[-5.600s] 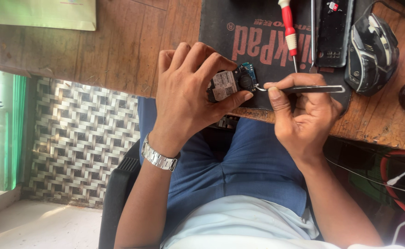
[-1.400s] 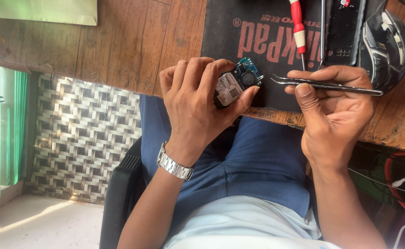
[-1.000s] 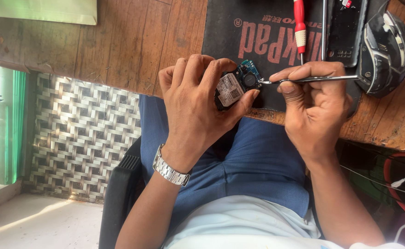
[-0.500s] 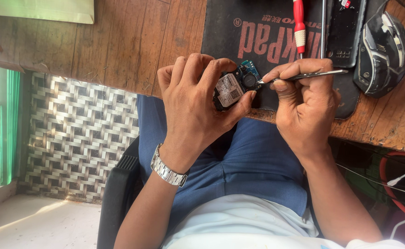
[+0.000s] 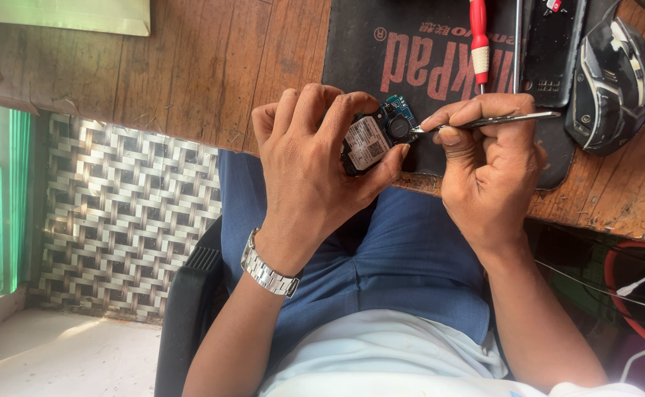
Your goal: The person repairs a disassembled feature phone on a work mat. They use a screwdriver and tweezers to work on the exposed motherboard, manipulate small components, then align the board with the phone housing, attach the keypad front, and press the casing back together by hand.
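Nearest: white shirt hem, blue trousers, black chair edge (image 5: pixel 183 316). Left hand (image 5: pixel 307 176), metal wristwatch (image 5: pixel 267 270) on wrist, closed around small circuit board (image 5: pixel 381 136) with white label and round dark part, held just off wooden desk (image 5: pixel 190 66) edge. Right hand (image 5: pixel 491 173) pinching metal tweezers (image 5: pixel 491 120), tip at board's right edge. Best done, by judgement, with board braced firm and tip eased in lightly, no prying. Farther: black mat (image 5: pixel 425 44), red-handled screwdriver (image 5: pixel 478 40), dark keypad phone (image 5: pixel 550 44), black mouse (image 5: pixel 613 84). Hidden: board's underside, exact tip contact; red cables at right cut off.
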Motion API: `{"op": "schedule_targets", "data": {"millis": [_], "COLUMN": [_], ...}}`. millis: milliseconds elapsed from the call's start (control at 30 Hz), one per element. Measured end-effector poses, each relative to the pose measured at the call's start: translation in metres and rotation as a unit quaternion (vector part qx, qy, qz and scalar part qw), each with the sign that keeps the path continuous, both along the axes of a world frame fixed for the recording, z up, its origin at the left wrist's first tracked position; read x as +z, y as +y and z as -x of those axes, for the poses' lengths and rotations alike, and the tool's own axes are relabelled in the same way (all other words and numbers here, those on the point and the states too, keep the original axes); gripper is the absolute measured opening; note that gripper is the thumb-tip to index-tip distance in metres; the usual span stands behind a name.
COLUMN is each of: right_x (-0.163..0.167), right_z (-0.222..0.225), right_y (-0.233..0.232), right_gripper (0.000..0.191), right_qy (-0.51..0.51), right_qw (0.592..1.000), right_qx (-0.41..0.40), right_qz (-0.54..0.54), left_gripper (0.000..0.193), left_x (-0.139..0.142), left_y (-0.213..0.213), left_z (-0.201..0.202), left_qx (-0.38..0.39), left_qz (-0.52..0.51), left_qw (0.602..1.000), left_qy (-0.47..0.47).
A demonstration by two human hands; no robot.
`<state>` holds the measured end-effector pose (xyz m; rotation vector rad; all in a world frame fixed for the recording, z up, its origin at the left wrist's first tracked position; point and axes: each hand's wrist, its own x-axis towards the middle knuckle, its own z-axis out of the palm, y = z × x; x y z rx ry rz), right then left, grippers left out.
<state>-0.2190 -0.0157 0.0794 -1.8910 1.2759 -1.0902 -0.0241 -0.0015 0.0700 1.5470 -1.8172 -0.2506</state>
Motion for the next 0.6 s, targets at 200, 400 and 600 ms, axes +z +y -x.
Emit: {"op": "schedule_targets", "data": {"millis": [200,400,600], "right_x": [-0.0007,-0.0052,-0.0036], "right_z": [0.0001,0.0034,-0.001], "right_y": [-0.0013,0.0008,0.0018], "right_gripper": [0.019,0.021,0.019], "right_qy": [-0.002,0.007,0.005], "right_qw": [1.0,1.0,0.999], "right_qx": [0.009,0.013,0.006], "right_qz": [0.013,0.014,0.033], "left_gripper": [0.05,0.051,0.047], "left_x": [0.0,0.0002,0.0019], "left_y": [-0.0006,-0.001,-0.001], "left_z": [0.0002,0.0005,0.0012], "left_qx": [0.0,-0.001,0.003], "left_qz": [-0.008,-0.007,-0.012], "left_qw": [1.0,1.0,1.0], "left_qy": [0.002,0.001,-0.003]}}
